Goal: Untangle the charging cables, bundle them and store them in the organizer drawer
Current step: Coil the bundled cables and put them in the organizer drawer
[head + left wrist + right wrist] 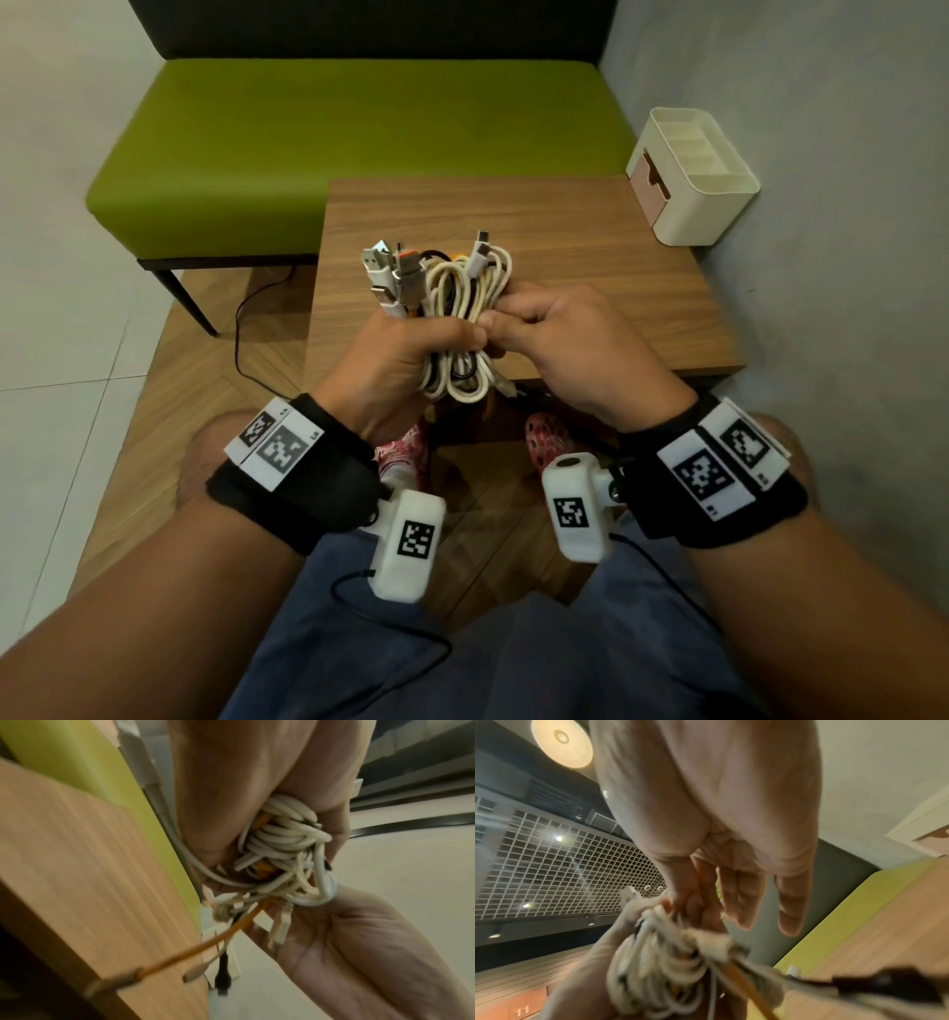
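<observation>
Above the desk's (565, 216) near edge, left hand (390, 360) grips the cable bundle (457, 293); right hand (565, 339) pinches its cords.

I see cream-white cables (462, 293) mixed with one orange cable (231, 931) and a black one, a wood-grain bench (590, 246), a white organizer (703, 205) with pink drawer (648, 177), green sofa (334, 139).

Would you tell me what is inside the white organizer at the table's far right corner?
The organizer shows open top compartments with no visible contents; its pink drawer is closed, hiding its inside.
</observation>
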